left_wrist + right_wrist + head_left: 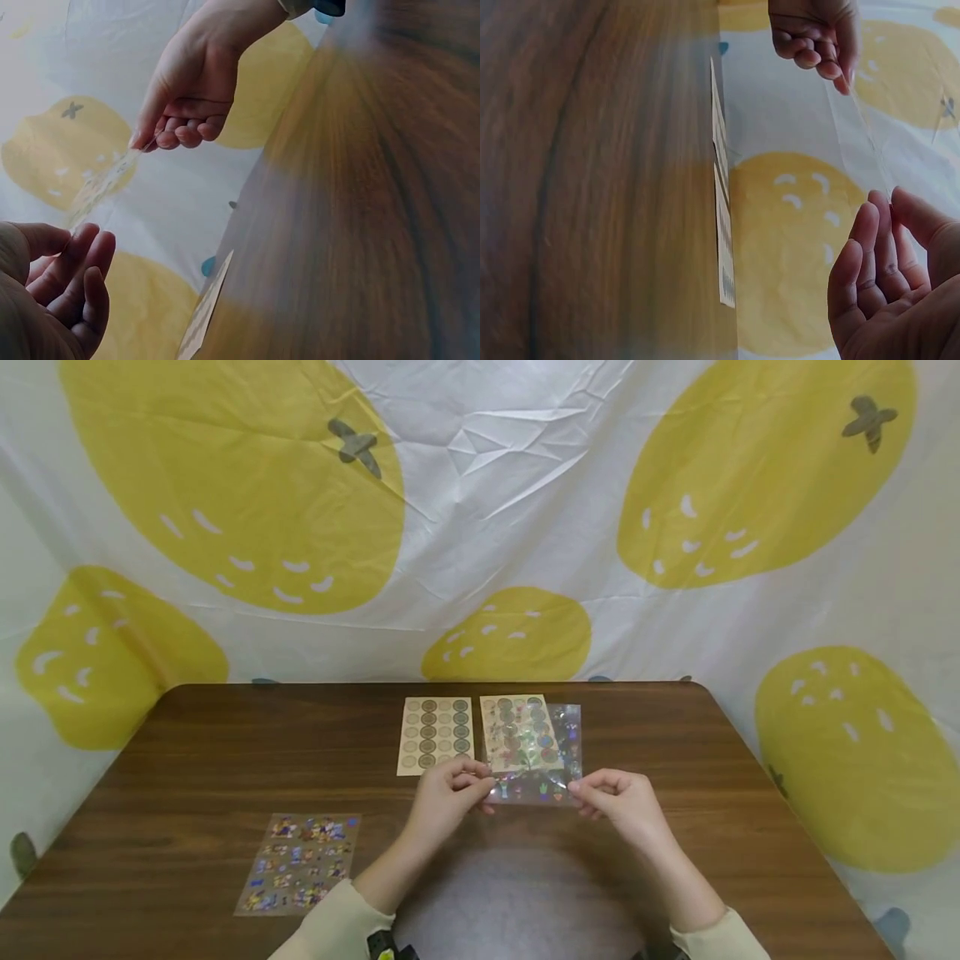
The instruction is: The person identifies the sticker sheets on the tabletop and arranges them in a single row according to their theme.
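Note:
A clear sticker sheet point(543, 789) with small colourful figures is held up between both hands. My left hand point(447, 793) pinches its near left corner between thumb and forefinger. At the near right corner my right hand point(617, 802) pinches it the same way. In the left wrist view the left hand point(56, 289) and the sheet point(105, 184) are seen edge-on, above the tabletop. The right wrist view shows the right hand point(892, 277) with thumb and fingertips on the sheet's edge. Through the sheet, a beige card with round stickers point(517, 718) is partly visible behind it.
A second beige card of round stickers point(437, 731) lies to the left of the first. Another clear sticker sheet point(300, 864) with colourful figures lies at the front left of the brown wooden table point(180, 777). A white cloth with yellow fruit prints point(510, 543) hangs behind.

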Tool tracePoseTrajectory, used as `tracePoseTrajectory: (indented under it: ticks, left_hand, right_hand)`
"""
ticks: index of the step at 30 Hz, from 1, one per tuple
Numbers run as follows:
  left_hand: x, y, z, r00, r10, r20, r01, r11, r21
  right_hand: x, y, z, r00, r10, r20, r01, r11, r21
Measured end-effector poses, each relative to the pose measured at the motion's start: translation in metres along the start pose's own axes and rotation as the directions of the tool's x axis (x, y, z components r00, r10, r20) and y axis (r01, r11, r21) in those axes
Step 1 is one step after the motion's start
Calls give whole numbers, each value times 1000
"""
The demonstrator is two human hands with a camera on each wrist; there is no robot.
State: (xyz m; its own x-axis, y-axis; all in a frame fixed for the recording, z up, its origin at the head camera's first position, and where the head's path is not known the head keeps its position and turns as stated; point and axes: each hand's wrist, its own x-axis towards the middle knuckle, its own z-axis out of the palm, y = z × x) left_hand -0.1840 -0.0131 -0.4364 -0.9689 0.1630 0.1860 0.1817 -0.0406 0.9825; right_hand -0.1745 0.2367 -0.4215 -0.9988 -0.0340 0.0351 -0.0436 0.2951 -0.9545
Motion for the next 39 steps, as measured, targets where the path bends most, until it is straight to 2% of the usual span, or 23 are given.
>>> tracePoseTrajectory:
  ticks: [6,12,21,26,30,39]
  left_hand:
    - [-12,4,-11,1000,-17,5,17,1000,-9]
    - [-22,2,-21,999,-32,-4,32,998,61]
    - [-39,7,-36,998,-63,-14,64,993,95]
    - [-46,8,-47,995,-101,-12,101,985,143]
    - [-54,8,-54,992,-122,-11,123,983,136]
    - [-66,7,-67,986,-169,-11,169,980,109]
  right_hand:
    - [-5,-1,10,999,-1,34,1,1000,4]
    - [-10,-2,20,999,2,54,-2,1000,3]
    - [-16,-1,35,991,-17,132,19,1000,-12]
    - [-19,-1,44,986,-21,166,29,999,-46]
    - [-20,0,53,979,-22,201,37,997,-70]
    - [-23,0,68,962,-38,271,52,998,-43]
